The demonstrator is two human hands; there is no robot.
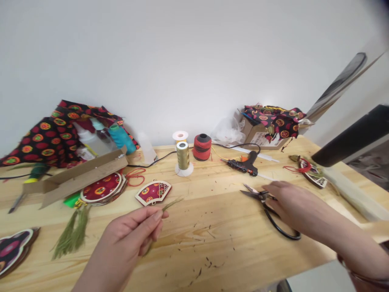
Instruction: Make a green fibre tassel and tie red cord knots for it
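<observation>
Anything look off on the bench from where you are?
Yes: short dark fibre clippings lie scattered across the wooden workbench near the black-handled scissors. They look like stray trimmings left loose on the bare wood.

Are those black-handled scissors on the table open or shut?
Open: the black-handled scissors have their blades spread in a narrow V, just beyond the right hand.

Pine workbench (261, 259); glue gun (244, 165), gold thread spool (183, 157), scissors (253, 194), thread scraps (209, 263)
</observation>
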